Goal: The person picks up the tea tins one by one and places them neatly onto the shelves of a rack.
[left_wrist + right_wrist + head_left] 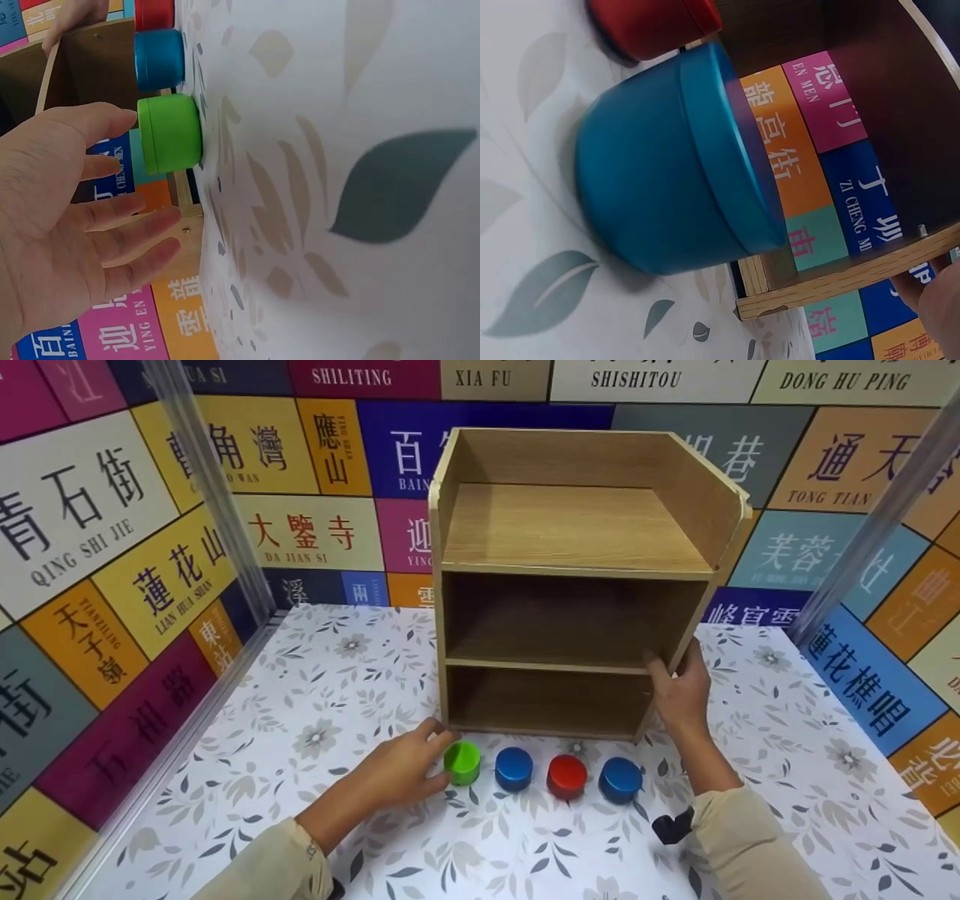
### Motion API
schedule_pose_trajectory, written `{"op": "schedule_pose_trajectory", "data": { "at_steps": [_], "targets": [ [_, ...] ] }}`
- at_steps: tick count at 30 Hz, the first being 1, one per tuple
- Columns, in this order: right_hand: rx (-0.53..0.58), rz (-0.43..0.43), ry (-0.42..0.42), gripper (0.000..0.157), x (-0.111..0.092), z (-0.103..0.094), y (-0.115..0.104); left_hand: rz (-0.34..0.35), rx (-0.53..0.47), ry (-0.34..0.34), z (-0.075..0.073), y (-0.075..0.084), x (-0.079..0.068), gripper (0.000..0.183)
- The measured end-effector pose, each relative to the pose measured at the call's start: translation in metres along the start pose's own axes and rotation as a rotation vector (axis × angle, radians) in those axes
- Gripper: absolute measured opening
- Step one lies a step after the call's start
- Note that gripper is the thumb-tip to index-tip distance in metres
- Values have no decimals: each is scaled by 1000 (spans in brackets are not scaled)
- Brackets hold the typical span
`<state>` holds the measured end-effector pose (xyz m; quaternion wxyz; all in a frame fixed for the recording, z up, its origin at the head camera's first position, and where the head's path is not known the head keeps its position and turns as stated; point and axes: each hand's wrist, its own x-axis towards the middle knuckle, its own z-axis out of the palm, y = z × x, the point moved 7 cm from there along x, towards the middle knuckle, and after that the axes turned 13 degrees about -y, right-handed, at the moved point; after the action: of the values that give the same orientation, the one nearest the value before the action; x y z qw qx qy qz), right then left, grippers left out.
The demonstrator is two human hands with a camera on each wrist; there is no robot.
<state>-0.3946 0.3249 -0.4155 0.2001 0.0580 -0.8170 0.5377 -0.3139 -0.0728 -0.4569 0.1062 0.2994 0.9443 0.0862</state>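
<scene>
A small wooden shelf with an upper tray and two open compartments stands upright on the table. My right hand grips its right side panel, thumb at the front edge and fingers round the outer side. Beside the shelf's lower left corner is my left hand, fingers spread and loosely bent. Its thumb is close to a green round tin; whether they touch I cannot tell. To the green tin's right stand a blue tin, a red tin and another blue tin, in a row before the shelf.
A white cloth with grey leaves covers the table. Walls with coloured Chinese place-name panels enclose the back and both sides. Clear corner strips run up at left and right.
</scene>
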Motion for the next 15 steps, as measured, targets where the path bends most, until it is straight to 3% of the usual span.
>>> {"op": "schedule_pose_trajectory", "data": {
  "at_steps": [15],
  "targets": [
    [16,4,-2,53,-2,1,2,7,16,1,6,5,7,62]
  ]
}}
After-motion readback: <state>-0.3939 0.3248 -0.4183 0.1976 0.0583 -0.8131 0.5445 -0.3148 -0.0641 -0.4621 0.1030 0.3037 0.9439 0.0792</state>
